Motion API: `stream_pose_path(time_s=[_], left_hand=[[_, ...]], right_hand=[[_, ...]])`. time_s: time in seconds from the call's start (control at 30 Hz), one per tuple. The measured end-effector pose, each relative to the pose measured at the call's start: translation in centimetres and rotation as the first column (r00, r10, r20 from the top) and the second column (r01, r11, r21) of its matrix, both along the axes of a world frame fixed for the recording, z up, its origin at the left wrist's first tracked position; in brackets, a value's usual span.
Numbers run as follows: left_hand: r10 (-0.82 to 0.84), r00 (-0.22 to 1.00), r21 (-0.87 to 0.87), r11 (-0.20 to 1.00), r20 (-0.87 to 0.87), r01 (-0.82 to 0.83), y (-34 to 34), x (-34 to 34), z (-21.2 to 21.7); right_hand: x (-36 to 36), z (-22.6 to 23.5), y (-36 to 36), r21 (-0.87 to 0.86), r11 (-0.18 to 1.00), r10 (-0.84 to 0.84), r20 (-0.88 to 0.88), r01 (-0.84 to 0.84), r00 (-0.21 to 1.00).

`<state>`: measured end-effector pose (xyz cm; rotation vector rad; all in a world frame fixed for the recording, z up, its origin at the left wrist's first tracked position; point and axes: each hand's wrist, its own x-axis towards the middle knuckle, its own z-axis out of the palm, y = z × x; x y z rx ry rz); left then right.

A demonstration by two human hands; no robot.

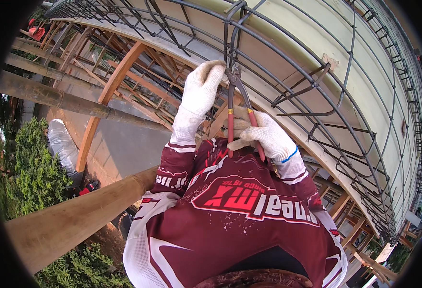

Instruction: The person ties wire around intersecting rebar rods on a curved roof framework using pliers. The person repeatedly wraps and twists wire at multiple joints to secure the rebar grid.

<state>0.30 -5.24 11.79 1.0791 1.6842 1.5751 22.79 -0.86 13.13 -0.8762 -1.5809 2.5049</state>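
One pair of red-handled pincers [230,115] is at centre, its head against the dark steel bars [228,38] alongside a pale panel [292,29]. Right hand [271,137]: fingers clamped on the pincers' handles, which stand apart. Left hand [201,86]: raised, fingertips just beside the pincers' head; whether they grip anything cannot be told. Lower left: a thick bamboo pole [81,216], with green shrubs [38,163] and grey ground [115,120] beyond.

Bright, diffuse daylight covers the pale formwork [271,15] and nearly bleaches the white left glove [202,90]. Shade gathers beneath the formwork's lower edge; the silver sheet [63,144] glints. Steel bars [229,43] bow toward the black fisheye rim, where foliage [33,168] softens.
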Motion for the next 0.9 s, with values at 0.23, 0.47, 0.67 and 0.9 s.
stream_pose_path(time_s=[0.23, 0.47, 0.67, 0.9], left_hand=[[-0.008, 0.999, 0.009, 1.0, 0.053, 0.008, 0.0, -0.4, -0.4], [-0.019, 0.998, -0.001, 1.0, 0.059, 0.019, 0.3, -0.3, 0.4], [-0.102, 0.987, -0.083, 0.99, 0.126, 0.113, 0.2, 0.0, 1.4], [-0.217, 0.963, -0.114, 0.965, 0.162, 0.237, 0.3, -0.1, 1.4]], right_hand=[[-1.9, 0.0, -0.8, -0.08, 0.985, -0.165, -0.179, 0.153, 0.97], [-3.4, -0.1, -1.1, -0.168, 0.964, -0.237, -0.181, 0.207, 0.955], [-3.7, 1.1, -1.2, 0.008, 0.979, -0.2, -0.119, 0.202, 0.973], [-4.9, 1.0, -1.5, 0.057, 0.966, -0.246, -0.116, 0.254, 0.962]])
